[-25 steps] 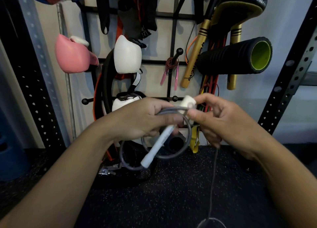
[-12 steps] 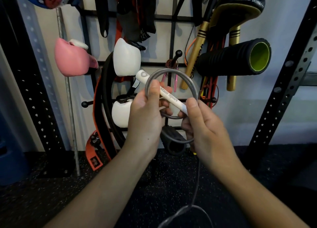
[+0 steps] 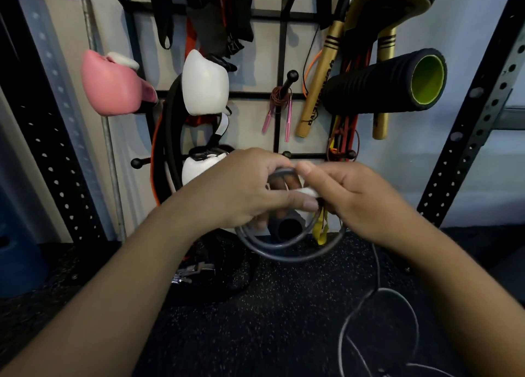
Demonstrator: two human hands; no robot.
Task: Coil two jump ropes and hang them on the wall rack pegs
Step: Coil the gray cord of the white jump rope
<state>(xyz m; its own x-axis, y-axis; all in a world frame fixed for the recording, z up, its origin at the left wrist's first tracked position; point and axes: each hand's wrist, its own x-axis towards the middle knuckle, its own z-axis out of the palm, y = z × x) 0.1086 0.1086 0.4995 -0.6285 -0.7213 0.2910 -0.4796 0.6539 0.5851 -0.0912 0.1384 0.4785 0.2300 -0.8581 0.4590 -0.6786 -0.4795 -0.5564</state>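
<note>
A grey jump rope (image 3: pixel 284 249) with a white handle (image 3: pixel 308 191) is partly wound into loops between my hands, in front of the black wall rack (image 3: pixel 279 64). My left hand (image 3: pixel 241 190) grips the bundled loops. My right hand (image 3: pixel 349 197) pinches the rope and the handle at the top of the coil. The rope's loose tail (image 3: pixel 377 305) trails down and curls on the floor at the lower right. A second, pink-handled jump rope (image 3: pixel 279 107) hangs coiled on a rack peg (image 3: pixel 291 77). Another peg (image 3: pixel 137 163) sticks out bare at the lower left.
The rack also holds a pink boxing glove (image 3: pixel 113 84), white gloves (image 3: pixel 204 83), gold bats (image 3: pixel 318 84), a black foam roller (image 3: pixel 383 83) and straps. Black perforated uprights (image 3: pixel 477 112) flank it. Speckled black rubber floor (image 3: pixel 255 320) lies below, with a metal buckle (image 3: pixel 190 273).
Both hands came down with the coil from in front of the rack. The handle, earlier across the raised loops, is now almost hidden between my fingers, and the loops hang below my hands.
</note>
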